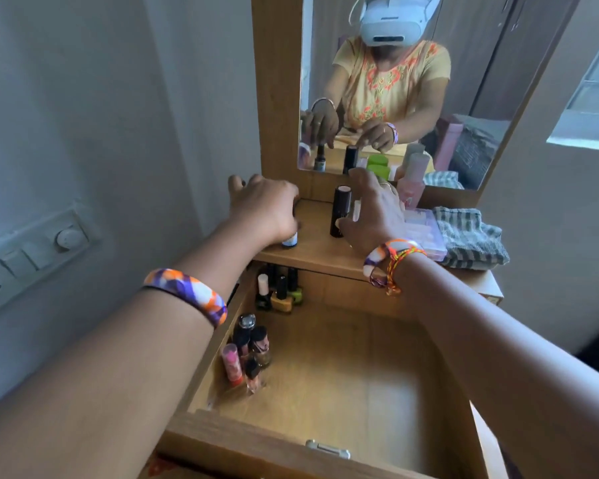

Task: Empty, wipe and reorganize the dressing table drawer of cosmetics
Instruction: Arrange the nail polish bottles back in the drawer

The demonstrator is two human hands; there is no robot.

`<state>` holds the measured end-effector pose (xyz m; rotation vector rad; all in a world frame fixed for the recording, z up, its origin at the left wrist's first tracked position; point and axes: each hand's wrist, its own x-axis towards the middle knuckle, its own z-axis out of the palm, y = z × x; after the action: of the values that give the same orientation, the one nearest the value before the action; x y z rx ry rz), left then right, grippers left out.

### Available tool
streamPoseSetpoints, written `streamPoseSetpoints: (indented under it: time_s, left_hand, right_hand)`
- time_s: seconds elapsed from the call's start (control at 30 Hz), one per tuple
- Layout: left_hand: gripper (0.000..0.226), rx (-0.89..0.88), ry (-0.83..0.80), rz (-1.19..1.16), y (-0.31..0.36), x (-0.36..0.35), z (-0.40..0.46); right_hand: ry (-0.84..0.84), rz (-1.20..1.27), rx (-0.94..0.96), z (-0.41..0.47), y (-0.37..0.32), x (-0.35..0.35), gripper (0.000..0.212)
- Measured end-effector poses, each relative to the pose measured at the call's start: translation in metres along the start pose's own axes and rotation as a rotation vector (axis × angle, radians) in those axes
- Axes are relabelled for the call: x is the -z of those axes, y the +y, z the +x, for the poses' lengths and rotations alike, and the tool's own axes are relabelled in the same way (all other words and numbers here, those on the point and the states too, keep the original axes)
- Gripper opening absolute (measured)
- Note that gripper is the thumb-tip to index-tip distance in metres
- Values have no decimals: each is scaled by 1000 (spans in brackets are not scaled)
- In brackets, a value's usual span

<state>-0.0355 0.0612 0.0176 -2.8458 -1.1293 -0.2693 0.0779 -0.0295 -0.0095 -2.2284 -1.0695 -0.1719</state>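
The wooden drawer (360, 382) is pulled open below me. Nail polish bottles (279, 295) stand in its back left corner, and a second cluster of lipsticks and small bottles (248, 350) lines its left wall. On the dressing table top (320, 250), my left hand (263, 209) reaches down over a small white-labelled bottle (289, 240), fingers closed on its top; the mirror shows them around the cap. My right hand (374, 212) is spread open beside a tall black tube (339, 210), thumb close to its base.
A clear plastic box (426, 229), a folded striped cloth (471, 240), a pink bottle (410, 188) and a green-lidded jar (377, 164) sit on the top at the right. The mirror (412, 98) stands behind. A switch panel (32, 247) is on the left wall.
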Motion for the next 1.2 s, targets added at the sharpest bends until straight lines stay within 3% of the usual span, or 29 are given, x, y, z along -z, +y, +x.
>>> streamPoseSetpoints:
  time_s: [0.13,0.23,0.37,0.5,0.67,0.8,0.93,1.2]
  left_hand:
    - [25,-16,132,-101,-1,-11,0]
    - [23,-24,167,-169,-7,-11,-2]
    - [20,-80,180,-378,-17,4,-14]
    - [18,-189,34,-662,-22,25,-39]
    - [18,-201,-293,-624,-28,19,-53]
    - [23,-152,-320,-549,-31,0,-60]
    - [22,-88,-297,-579,-35,-12,-69]
    - [19,-82,-266,-569,-44,-18,-82]
  right_hand:
    - [-130,-142,-8,17,5,-7,80]
    - [-168,-194,25,20,6,-13,65]
    - [-35,-149,43,17,1,-15,40]
    - [0,-58,25,11,-5,-14,34]
    - [83,187,69,-19,-10,-13,31]
    - [198,342,183,-57,-13,-11,29]
    - [211,434,205,-89,-11,-14,24]
    - [-120,820,-206,-117,-1,-32,12]
